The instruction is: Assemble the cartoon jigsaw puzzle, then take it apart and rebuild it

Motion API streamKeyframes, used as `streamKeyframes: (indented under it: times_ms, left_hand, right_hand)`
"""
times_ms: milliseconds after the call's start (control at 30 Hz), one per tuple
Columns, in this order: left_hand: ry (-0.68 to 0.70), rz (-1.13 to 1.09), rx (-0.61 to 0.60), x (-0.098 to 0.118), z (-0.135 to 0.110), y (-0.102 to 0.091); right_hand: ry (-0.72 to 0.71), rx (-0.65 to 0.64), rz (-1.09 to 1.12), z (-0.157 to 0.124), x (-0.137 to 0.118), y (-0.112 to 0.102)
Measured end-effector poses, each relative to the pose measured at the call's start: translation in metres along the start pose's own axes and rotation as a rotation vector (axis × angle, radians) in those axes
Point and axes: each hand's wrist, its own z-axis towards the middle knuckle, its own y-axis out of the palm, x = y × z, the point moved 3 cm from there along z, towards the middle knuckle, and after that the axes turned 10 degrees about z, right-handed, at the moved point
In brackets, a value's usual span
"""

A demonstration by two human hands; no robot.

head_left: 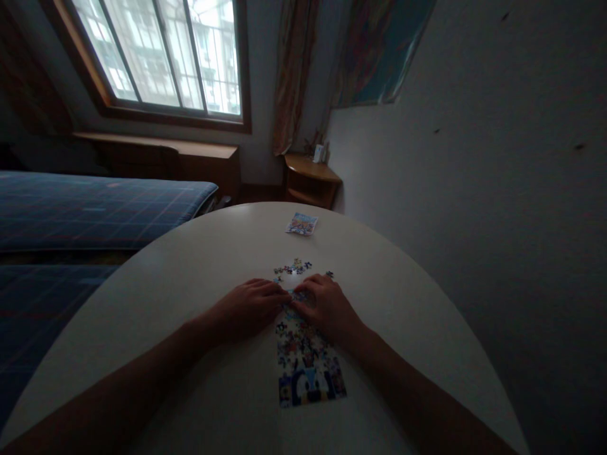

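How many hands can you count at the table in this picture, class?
2: the left hand and the right hand, fingertips close together at the far end of the jigsaw on the round table.

A home bedroom (plaid bed (95, 208), curtains (294, 76), window (165, 57))

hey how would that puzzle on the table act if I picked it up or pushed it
The puzzle would probably sag or break apart if lifted by one edge, since it shows many small pieces. It's likely light, lying thin and flat. Pushed, it may slide easily on the smooth-looking table.
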Motion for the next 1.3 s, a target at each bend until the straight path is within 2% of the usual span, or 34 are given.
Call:
streamKeyframes:
  times_ms: [333,667,933,1033,1300]
  left_hand:
    - [0.046,0.051,-0.045,0.0,-0.003,0.003]
    - [0.011,0.064,-0.085,0.004,0.001,0.001]
    - [-0.004,0.051,-0.076,0.006,0.003,0.001]
    - [0.004,0.053,-0.07,0.006,0.003,0.0]
    - [0.019,0.051,-0.042,0.008,0.002,-0.002]
  right_hand:
    - [-0.042,-0.026,0.01,0.002,0.003,-0.002]
    - [-0.058,0.01,0.028,0.001,0.002,-0.001]
    - [-0.148,-0.105,-0.046,0.0,0.003,-0.002]
    - [-0.194,-0.097,-0.075,-0.002,0.007,-0.007]
    - [-0.135,-0.081,-0.061,-0.004,0.02,-0.01]
